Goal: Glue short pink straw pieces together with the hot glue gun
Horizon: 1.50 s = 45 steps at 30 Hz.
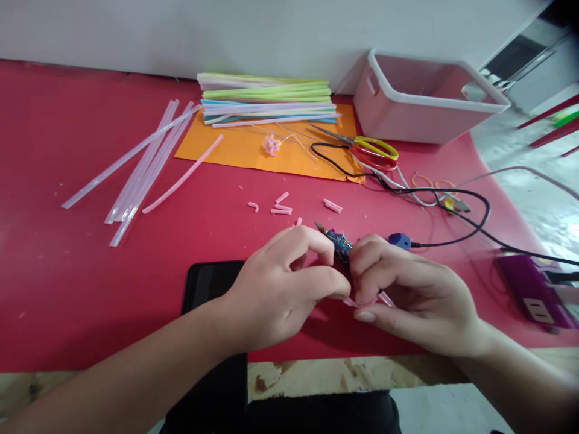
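Above a red tabletop (113,289) against a pale wall (158,36), the right hand (414,295) pinches a pink piece (371,302) near a pointed tool (340,245); the left hand (280,289) curls at that piece, its grip impossible to tell. Beyond lie orange paper (239,146) and glossy floor (556,187).

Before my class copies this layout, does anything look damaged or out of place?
Yes: the pale near edge strip, blotched brown, looks worn beside the smooth red tabletop. Short pink tube pieces also lie scattered, though they may be offcuts.
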### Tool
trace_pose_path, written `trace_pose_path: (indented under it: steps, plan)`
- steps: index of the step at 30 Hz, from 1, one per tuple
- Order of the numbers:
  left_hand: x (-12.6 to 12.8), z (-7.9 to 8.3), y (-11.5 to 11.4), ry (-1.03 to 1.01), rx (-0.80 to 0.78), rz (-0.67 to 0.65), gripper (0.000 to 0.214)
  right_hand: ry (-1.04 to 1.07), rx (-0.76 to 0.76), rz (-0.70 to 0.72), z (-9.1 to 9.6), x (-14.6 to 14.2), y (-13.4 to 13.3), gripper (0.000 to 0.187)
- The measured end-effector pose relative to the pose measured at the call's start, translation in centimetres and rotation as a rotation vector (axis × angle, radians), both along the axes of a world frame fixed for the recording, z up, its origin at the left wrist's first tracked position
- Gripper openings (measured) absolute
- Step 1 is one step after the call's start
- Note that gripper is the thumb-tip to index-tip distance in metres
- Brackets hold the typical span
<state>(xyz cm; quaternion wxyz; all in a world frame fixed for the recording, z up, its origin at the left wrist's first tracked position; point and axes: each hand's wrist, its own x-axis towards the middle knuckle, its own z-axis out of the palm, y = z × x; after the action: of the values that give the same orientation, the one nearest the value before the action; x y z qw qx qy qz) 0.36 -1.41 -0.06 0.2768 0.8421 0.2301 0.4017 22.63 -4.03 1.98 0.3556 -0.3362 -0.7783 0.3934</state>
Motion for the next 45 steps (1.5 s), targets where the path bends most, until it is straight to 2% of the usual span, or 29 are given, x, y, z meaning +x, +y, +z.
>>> trace_pose_path:
  steps: [8,16,18,20,23,26,29,31,34,39,45]
  plan:
    - [-0.2,0.2,0.1,0.003,-0.039,-0.074,0.027,0.083,-0.157,0.067,-0.1,0.4,0.0,0.008]
    - [-0.2,0.4,0.0,-0.016,-0.03,-0.095,0.027,0.035,-0.17,0.14,0.4,0.9,0.1,0.008]
    - [-0.2,0.2,0.0,-0.026,-0.042,-0.096,0.027,0.021,-0.177,0.121,0.3,1.0,-0.1,0.013]
    - [-0.2,0.2,0.1,-0.051,-0.086,-0.075,0.024,0.04,-0.171,0.024,0.0,1.1,-0.3,0.019]
    - [-0.3,0.5,0.4,-0.103,-0.258,-0.007,0.015,0.096,-0.114,-0.201,-0.5,1.3,-0.5,0.025]
    - [-0.2,1.1,0.7,-0.105,-0.601,-0.032,0.015,0.018,0.094,-0.361,-0.7,1.1,-0.5,0.022]
    - [-0.1,1.5,1.0,-0.066,-0.961,-0.146,0.019,-0.138,0.397,-0.377,-0.6,0.7,-0.2,0.034]
    - [0.0,1.5,1.0,-0.034,-1.117,-0.185,0.019,-0.216,0.539,-0.332,-0.6,0.2,0.0,0.038]
    - [0.1,1.4,1.0,0.029,-1.192,-0.196,0.017,-0.245,0.617,-0.285,-0.9,-0.5,0.1,0.034]
    - [0.2,1.4,1.2,0.06,-1.235,-0.186,0.018,-0.232,0.608,-0.242,-1.1,-0.8,0.1,0.03]
    - [0.1,1.3,1.4,0.05,-1.274,-0.186,0.02,-0.226,0.568,-0.209,-0.4,-0.5,0.1,0.028]
